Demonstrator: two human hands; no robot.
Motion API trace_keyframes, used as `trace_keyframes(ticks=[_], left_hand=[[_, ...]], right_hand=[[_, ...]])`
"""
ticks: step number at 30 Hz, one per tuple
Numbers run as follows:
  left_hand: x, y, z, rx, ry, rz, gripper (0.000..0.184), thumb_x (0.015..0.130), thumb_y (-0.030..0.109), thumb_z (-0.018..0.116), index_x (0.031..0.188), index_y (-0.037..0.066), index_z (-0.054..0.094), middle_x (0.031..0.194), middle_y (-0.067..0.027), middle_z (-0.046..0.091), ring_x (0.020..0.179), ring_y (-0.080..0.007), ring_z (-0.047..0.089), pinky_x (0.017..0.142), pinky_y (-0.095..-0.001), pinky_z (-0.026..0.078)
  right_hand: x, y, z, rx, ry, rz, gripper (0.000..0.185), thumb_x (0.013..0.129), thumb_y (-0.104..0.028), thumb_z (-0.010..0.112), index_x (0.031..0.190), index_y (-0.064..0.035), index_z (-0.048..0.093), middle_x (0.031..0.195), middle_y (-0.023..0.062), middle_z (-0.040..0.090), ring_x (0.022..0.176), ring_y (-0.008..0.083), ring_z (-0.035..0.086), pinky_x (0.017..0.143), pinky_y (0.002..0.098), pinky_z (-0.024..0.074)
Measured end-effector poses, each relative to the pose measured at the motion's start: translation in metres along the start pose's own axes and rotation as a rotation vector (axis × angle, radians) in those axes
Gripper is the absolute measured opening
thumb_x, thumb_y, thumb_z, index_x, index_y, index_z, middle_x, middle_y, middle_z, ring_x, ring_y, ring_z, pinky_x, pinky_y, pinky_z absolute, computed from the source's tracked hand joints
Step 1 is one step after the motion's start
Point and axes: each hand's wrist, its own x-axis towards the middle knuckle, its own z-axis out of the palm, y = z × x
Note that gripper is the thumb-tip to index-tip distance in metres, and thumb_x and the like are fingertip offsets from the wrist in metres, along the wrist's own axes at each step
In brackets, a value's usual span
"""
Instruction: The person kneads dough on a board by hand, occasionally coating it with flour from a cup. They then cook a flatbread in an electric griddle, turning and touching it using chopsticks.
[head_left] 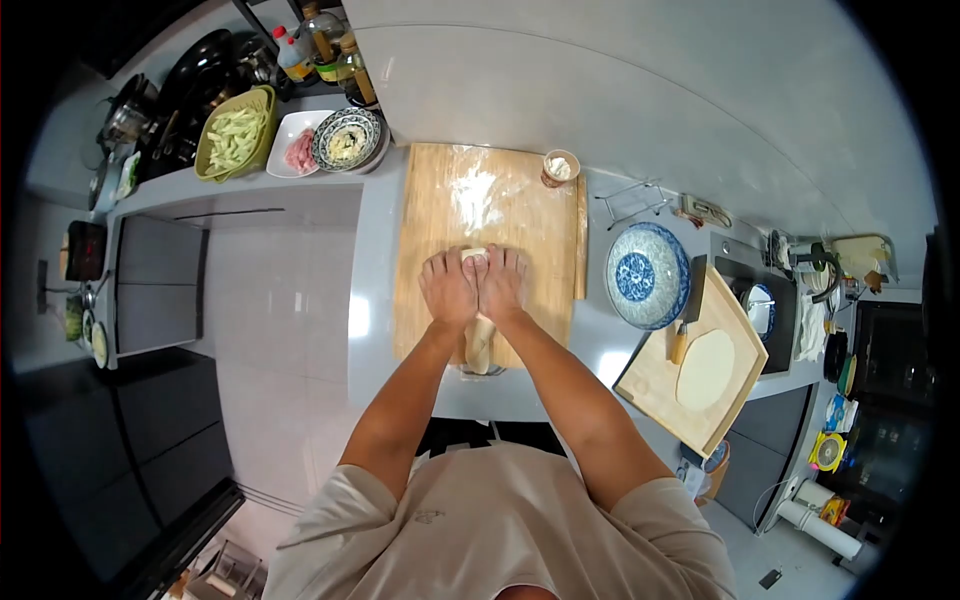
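Note:
A pale, floury roll of dough lies lengthwise on a wooden board. One end runs towards my body, and a small pale piece shows beyond my thumbs. My left hand and my right hand press down side by side over its middle, thumbs together and fingers bent forward. The stretch beneath my palms is hidden. White flour is scattered across the far part of the board. A small cup of white powder stands at the board's far right corner.
To the right are a blue-patterned bowl and a wooden tray with a flat dough sheet and a cleaver. Far left, a green basket, a white dish and a patterned bowl hold ingredients.

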Motion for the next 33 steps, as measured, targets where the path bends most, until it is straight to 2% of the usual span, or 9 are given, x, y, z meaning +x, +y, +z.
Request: trace_keyframes(ticks=[7, 13, 15, 16, 18, 20, 25, 26, 33], left_hand=[[0.072, -0.005, 0.031, 0.062, -0.071, 0.016, 0.03, 0.107, 0.033, 0.052, 0.111, 0.012, 0.073, 0.112, -0.0125, 0.064, 0.108, -0.0363, 0.055, 0.098, -0.0512, 0.042], [0.113, -0.015, 0.047, 0.048, -0.147, 0.019, 0.034, 0.105, 0.036, 0.055, 0.104, 0.007, 0.073, 0.105, -0.0159, 0.07, 0.098, -0.0379, 0.063, 0.087, -0.0493, 0.049], [0.113, -0.036, 0.049, -0.167, -0.318, -0.008, 0.037, 0.103, 0.036, 0.057, 0.108, 0.003, 0.072, 0.101, -0.0208, 0.072, 0.091, -0.0398, 0.067, 0.085, -0.0495, 0.052], [0.109, -0.031, 0.03, -0.472, -0.382, -0.226, 0.038, 0.101, 0.036, 0.058, 0.104, 0.001, 0.072, 0.097, -0.0248, 0.073, 0.084, -0.0425, 0.069, 0.081, -0.0495, 0.053], [0.101, -0.025, 0.0, -0.539, -0.458, -0.31, 0.039, 0.1, 0.037, 0.058, 0.102, 0.001, 0.073, 0.098, -0.0241, 0.073, 0.086, -0.0425, 0.069, 0.082, -0.0484, 0.053], [0.078, 0.014, -0.045, -0.566, -0.402, -0.444, 0.04, 0.101, 0.036, 0.056, 0.097, 0.001, 0.075, 0.097, -0.0224, 0.073, 0.091, -0.0432, 0.068, 0.086, -0.0481, 0.053], [-0.003, 0.0, -0.02, -0.257, -0.101, 0.075, 0.038, 0.106, 0.03, 0.051, 0.116, 0.0, 0.072, 0.113, -0.0198, 0.072, 0.112, -0.0398, 0.064, 0.103, -0.0489, 0.047], [-0.014, -0.002, -0.019, -0.243, -0.041, 0.146, 0.038, 0.107, 0.029, 0.049, 0.119, -0.001, 0.071, 0.118, -0.0202, 0.07, 0.117, -0.0397, 0.063, 0.105, -0.0494, 0.045], [-0.015, -0.002, -0.005, -0.12, -0.006, 0.172, 0.037, 0.104, 0.025, 0.053, 0.129, 0.0, 0.065, 0.132, -0.0215, 0.063, 0.124, -0.0412, 0.055, 0.106, -0.0537, 0.041]], right_hand=[[0.077, -0.006, -0.003, -0.209, -0.006, -0.032, 0.036, 0.107, -0.041, 0.05, 0.115, -0.0104, 0.067, 0.121, 0.0146, 0.064, 0.116, 0.0352, 0.054, 0.102, 0.0498, 0.0383], [0.109, -0.003, 0.006, -0.243, -0.023, -0.016, 0.039, 0.106, -0.045, 0.05, 0.11, -0.011, 0.069, 0.125, 0.0145, 0.064, 0.124, 0.0354, 0.054, 0.104, 0.0509, 0.0393], [0.092, -0.005, -0.004, -0.032, 0.04, -0.065, 0.034, 0.106, -0.04, 0.053, 0.103, -0.0085, 0.067, 0.111, 0.0179, 0.068, 0.111, 0.0386, 0.06, 0.097, 0.0527, 0.0432], [0.082, -0.008, -0.017, 0.1, 0.014, -0.079, 0.032, 0.106, -0.037, 0.054, 0.101, -0.0074, 0.065, 0.105, 0.0192, 0.068, 0.107, 0.0401, 0.062, 0.095, 0.0533, 0.0443], [0.053, -0.014, -0.04, 0.361, 0.071, -0.149, 0.028, 0.106, -0.029, 0.058, 0.099, -0.0019, 0.062, 0.084, 0.0217, 0.064, 0.081, 0.0441, 0.061, 0.08, 0.0532, 0.0489], [0.025, -0.015, -0.043, 0.398, 0.112, -0.149, 0.03, 0.107, -0.029, 0.057, 0.099, -0.0009, 0.061, 0.084, 0.0222, 0.063, 0.082, 0.0449, 0.06, 0.079, 0.0539, 0.0485], [-0.019, -0.01, -0.021, 0.204, 0.256, -0.151, 0.024, 0.106, -0.022, 0.053, 0.114, -0.0015, 0.062, 0.108, 0.0232, 0.064, 0.104, 0.0438, 0.058, 0.096, 0.0553, 0.0441], [-0.026, -0.004, -0.015, 0.159, 0.226, -0.175, 0.029, 0.104, -0.021, 0.054, 0.124, -0.0018, 0.061, 0.125, 0.0242, 0.059, 0.118, 0.0443, 0.052, 0.105, 0.0561, 0.0394], [-0.022, 0.013, -0.011, 0.02, 0.119, -0.193, 0.035, 0.104, -0.025, 0.055, 0.13, -0.0039, 0.061, 0.128, 0.0231, 0.057, 0.119, 0.0439, 0.051, 0.105, 0.0553, 0.0403]])
